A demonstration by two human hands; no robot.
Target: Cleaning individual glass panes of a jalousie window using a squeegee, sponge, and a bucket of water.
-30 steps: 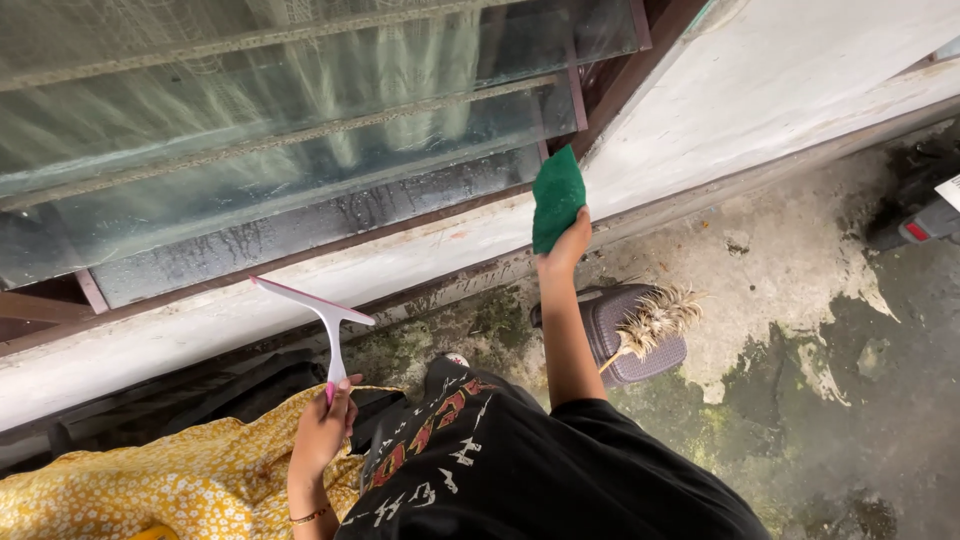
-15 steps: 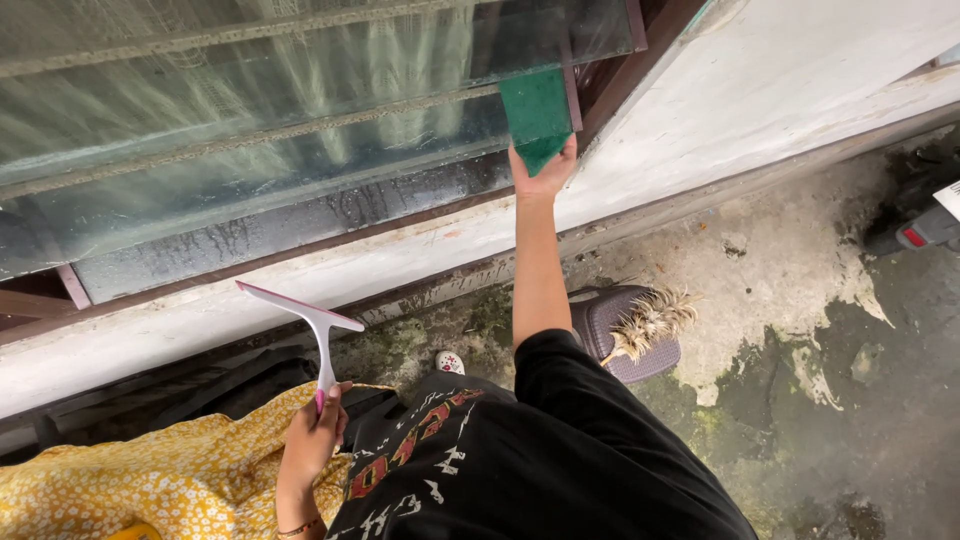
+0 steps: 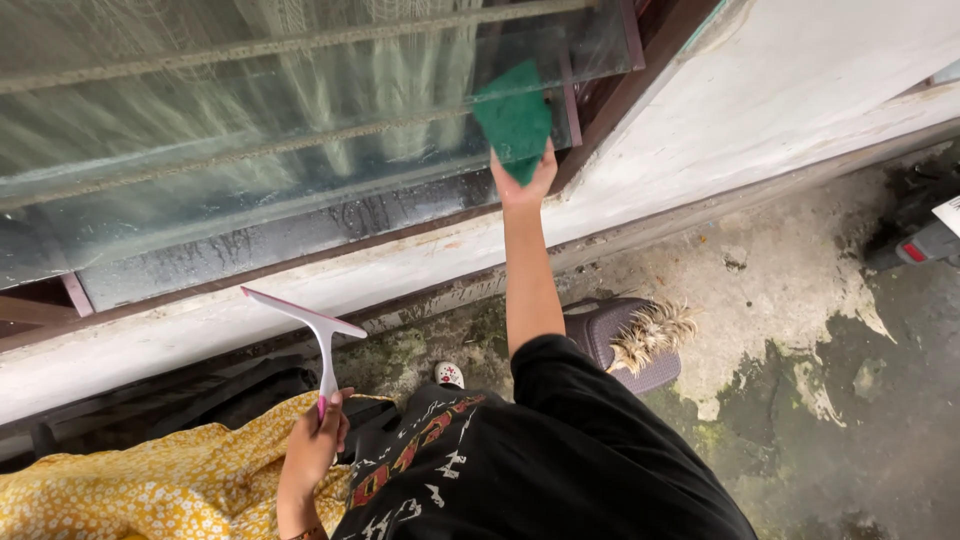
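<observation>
So the right hand [image 3: 522, 180] is stretched way up with the arm almost straight, fingers pinched shut on the bottom corner of a green scrub pad [image 3: 514, 116]. The pad sits flat against the window glass [image 3: 250, 150], near the right end of the pane, just beside the dark reddish-brown frame [image 3: 600, 95]. The glass looks wet and streaky, with bars and some pale curtain-ish fabric showing behind it, though I can't really tell what that fabric is through the smear.

The left hand [image 3: 315, 440] is down low near the person's waist, wrapped tight round the pink end of a squeegee [image 3: 312, 335]. The handle stands roughly upright and the white blade points up and to the left, tilted. It's well apart from the glass, hanging in front of the white sill ledge [image 3: 300, 290] without touching it.

Down below there's a black T-shirt [image 3: 540, 460] with red and white print filling the bottom middle, and yellow flowered cloth [image 3: 130, 490] at the bottom left. The toe of 1 pale shoe [image 3: 449, 375] pokes out by the wall. Right of the raised arm a grey dustpan-like thing with a straw-coloured brush head [image 3: 640, 340] lies on the stained, mossy concrete floor [image 3: 800, 380]. Something grey with a red bit [image 3: 925, 245] sits at the far right edge, mostly cut off.
</observation>
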